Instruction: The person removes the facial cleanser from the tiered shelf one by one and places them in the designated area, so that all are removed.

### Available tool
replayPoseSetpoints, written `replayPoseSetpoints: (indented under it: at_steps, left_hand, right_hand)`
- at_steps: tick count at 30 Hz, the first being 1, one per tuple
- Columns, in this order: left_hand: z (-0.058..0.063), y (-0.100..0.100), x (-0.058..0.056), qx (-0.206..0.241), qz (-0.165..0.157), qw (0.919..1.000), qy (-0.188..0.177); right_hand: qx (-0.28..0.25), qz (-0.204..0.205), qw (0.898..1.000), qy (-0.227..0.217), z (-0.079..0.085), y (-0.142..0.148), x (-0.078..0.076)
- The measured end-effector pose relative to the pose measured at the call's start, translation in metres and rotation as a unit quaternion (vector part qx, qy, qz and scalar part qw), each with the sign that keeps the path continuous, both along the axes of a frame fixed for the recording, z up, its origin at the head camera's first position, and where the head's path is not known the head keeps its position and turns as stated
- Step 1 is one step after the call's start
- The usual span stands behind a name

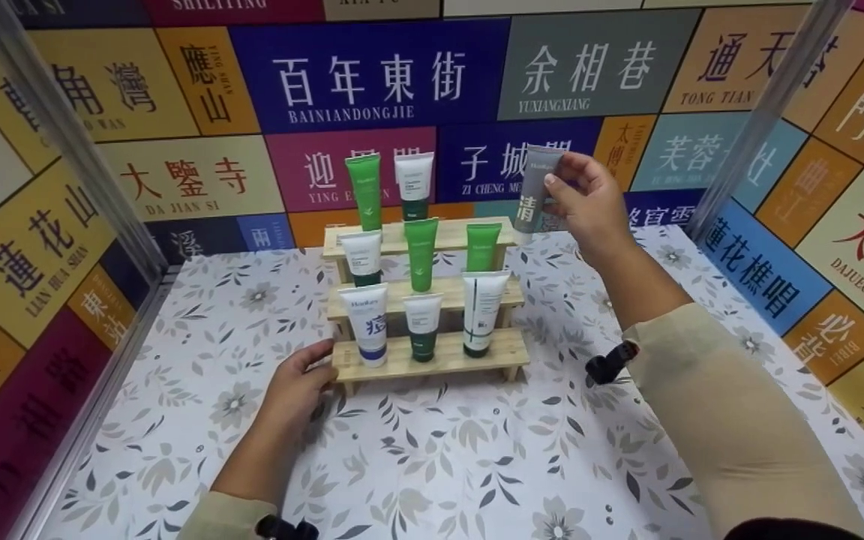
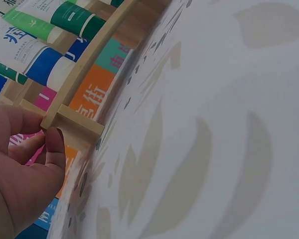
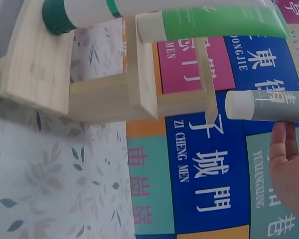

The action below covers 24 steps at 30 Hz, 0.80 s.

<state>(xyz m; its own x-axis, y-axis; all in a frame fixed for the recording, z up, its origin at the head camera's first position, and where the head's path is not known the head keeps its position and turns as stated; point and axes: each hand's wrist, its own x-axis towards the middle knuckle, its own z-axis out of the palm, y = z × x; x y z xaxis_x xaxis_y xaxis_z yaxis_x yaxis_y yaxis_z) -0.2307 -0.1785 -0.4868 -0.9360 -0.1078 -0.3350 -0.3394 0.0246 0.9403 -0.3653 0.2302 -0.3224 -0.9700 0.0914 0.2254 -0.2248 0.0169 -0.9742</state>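
Observation:
My right hand (image 1: 589, 199) holds a grey squeeze tube (image 1: 537, 191) upright, cap down, beside the right end of the top tier of a three-tier wooden display rack (image 1: 443, 361). In the right wrist view, the tube's white cap (image 3: 239, 105) is apart from the rack. My left hand (image 1: 297, 390) pinches the front left corner of the lowest plank (image 2: 72, 87) between thumb and fingers. A white tube with a blue band (image 1: 368, 322) stands nearest that hand. Beside it are a small white tube with a dark green cap (image 1: 423, 326) and a taller green-striped tube (image 1: 484, 315).
The middle tier bears a white tube (image 1: 361, 255) and two green tubes (image 1: 421, 255). On the top tier stand a green tube (image 1: 364, 191) and a white one (image 1: 413, 184) towards the left. A floral cloth (image 1: 417, 457) covers the table; lettered panels (image 1: 372, 75) surround it.

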Motion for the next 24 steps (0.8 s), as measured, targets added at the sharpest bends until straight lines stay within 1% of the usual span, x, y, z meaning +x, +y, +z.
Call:
replayPoseSetpoints:
  at_steps: [5,12,17,24]
  left_hand:
    - [0.001,0.0,0.0,-0.009,0.006,0.9998,-0.016]
    - [-0.003,0.0,0.001,-0.009,0.002,0.9994,0.033]
    - [-0.003,-0.001,0.0,-0.006,0.001,0.9996,0.027]
    - [-0.002,0.0,-0.002,-0.007,0.002,0.9999,0.009]
  right_hand:
    - [-0.028,-0.013,0.999,-0.021,-0.007,0.021,0.007]
    - [-0.049,-0.009,0.999,-0.023,-0.031,0.042,0.009]
    - [-0.045,-0.009,0.998,-0.048,-0.048,0.052,0.011]
    - [-0.002,-0.011,0.993,-0.115,-0.069,0.066,0.006]
